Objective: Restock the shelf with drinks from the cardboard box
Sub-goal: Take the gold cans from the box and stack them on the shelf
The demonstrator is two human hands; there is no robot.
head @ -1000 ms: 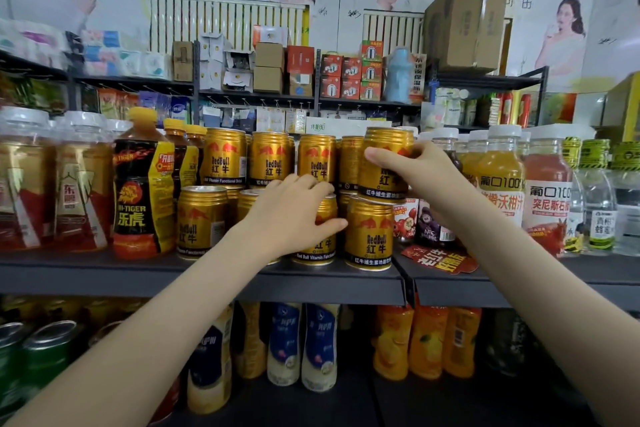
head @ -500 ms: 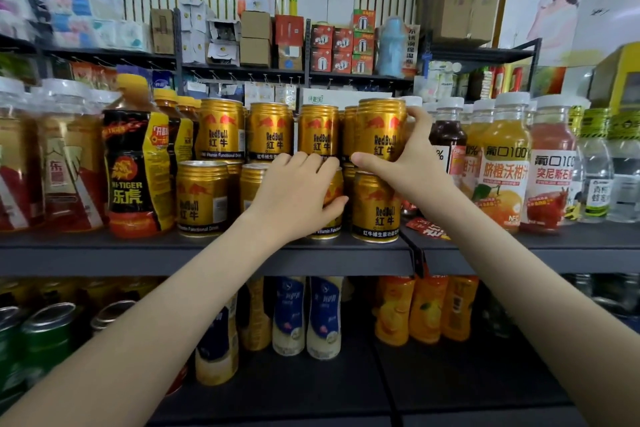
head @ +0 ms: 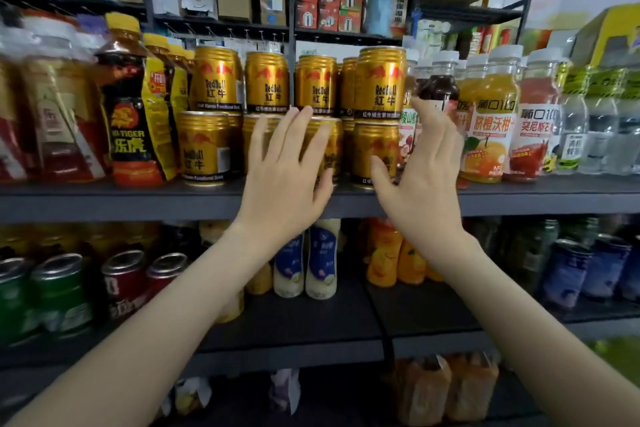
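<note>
Red Bull cans (head: 379, 83) upright, long axis vertical, stacked in two tiers on shelf (head: 138, 199) | front row: four on top, four below | left hand (head: 287, 180) and right hand (head: 420, 177) raised before lower cans, fingers spread, gripping nothing

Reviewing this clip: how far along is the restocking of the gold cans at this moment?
Done: gold Red Bull cans stand two tiers high on the grey metal shelf, the right-end column stacked. In hand: nothing; the left hand and right hand are open, fingers spread, in front of the stack. Left: cannot tell, since the cardboard box is out of view.
</note>
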